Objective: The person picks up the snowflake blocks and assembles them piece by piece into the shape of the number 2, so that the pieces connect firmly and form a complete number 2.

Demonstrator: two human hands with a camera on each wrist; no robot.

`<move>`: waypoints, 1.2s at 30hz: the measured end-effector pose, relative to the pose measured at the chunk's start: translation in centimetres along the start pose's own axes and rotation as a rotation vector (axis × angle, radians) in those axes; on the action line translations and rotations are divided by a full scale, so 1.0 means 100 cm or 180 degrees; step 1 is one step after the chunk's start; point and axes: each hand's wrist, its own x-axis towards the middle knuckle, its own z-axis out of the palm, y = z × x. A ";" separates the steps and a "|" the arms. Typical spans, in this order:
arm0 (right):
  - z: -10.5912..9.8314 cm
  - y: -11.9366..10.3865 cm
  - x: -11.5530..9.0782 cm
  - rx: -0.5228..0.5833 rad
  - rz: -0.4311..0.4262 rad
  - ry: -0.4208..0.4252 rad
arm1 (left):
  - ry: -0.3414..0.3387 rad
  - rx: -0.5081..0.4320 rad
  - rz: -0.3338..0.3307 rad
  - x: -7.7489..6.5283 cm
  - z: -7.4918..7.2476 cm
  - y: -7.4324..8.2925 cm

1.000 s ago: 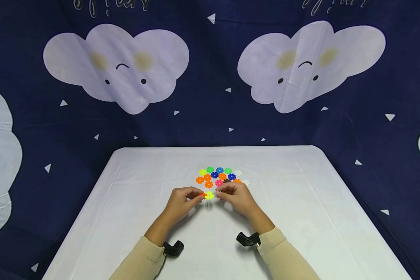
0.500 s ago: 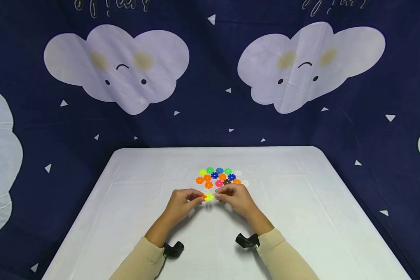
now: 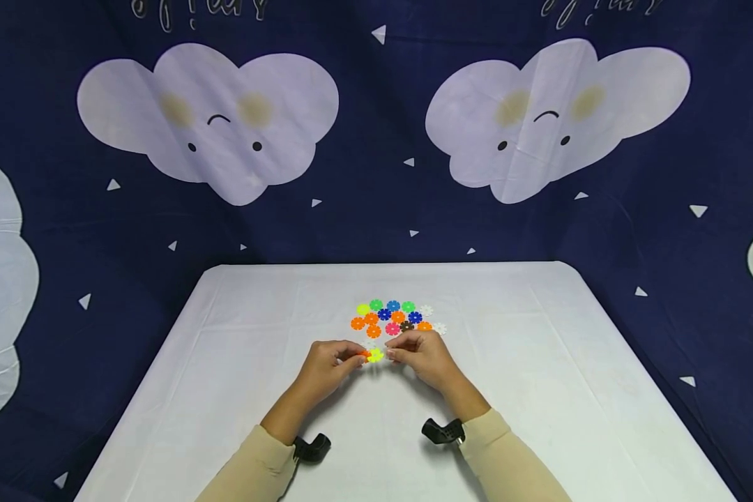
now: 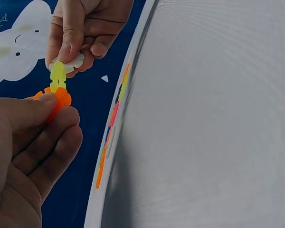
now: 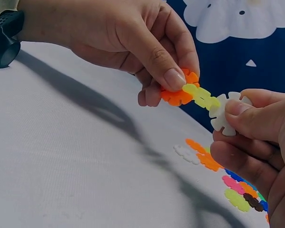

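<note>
My left hand (image 3: pixel 329 366) pinches an orange notched, flower-shaped interlocking disc (image 4: pixel 62 97) between thumb and fingers. A yellow disc (image 3: pixel 375 355) of the same kind stands edge-on to it and is slotted into its rim. Opposite, my right hand (image 3: pixel 423 352) pinches a white disc (image 5: pixel 223 115) by thumb and forefinger. The white disc meets the far edge of the yellow one; whether their notches are fully engaged I cannot tell. All three are held above the white table (image 3: pixel 376 432). Fingertips hide part of the orange and white discs.
Behind the hands several loose discs lie flat in a loose group, among them a pink disc (image 3: pixel 392 328), a brown disc (image 3: pixel 406 326) and a green disc (image 3: pixel 408 307). A dark blue cloth (image 3: pixel 376 139) with clouds hangs behind the table.
Both hands have come slightly nearer my body with the discs between them. Their grips look the same, and the loose discs have stayed in place.
</note>
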 end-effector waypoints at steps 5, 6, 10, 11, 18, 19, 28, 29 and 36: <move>0.000 -0.001 0.000 -0.0009 0.0026 -0.0009 | -0.0015 0.0019 0.0035 0.000 0.001 -0.001; 0.000 -0.001 0.000 -0.0009 0.0035 -0.0013 | -0.0021 0.0026 0.0035 -0.001 0.001 -0.001; 0.000 -0.002 0.000 -0.0018 0.0052 -0.0029 | -0.0040 0.0013 0.0035 -0.001 0.001 -0.001; 0.000 -0.002 0.000 -0.0021 0.0051 -0.0031 | -0.0042 0.0012 0.0037 -0.001 0.001 -0.001; 0.000 -0.001 -0.001 -0.0014 0.0046 -0.0040 | -0.0012 0.0018 0.0070 -0.001 0.002 -0.001; 0.000 -0.001 -0.001 -0.0015 0.0048 -0.0043 | -0.0003 0.0022 0.0080 -0.001 0.002 -0.001; 0.001 -0.002 -0.001 -0.0062 0.0031 -0.0081 | -0.0005 0.0051 0.0190 -0.001 0.003 0.000; 0.001 -0.002 -0.001 -0.0059 0.0031 -0.0078 | -0.0004 0.0051 0.0189 -0.001 0.003 -0.001; 0.002 -0.001 0.000 -0.0059 0.0052 -0.0041 | -0.0015 -0.0052 0.0030 -0.002 0.003 -0.004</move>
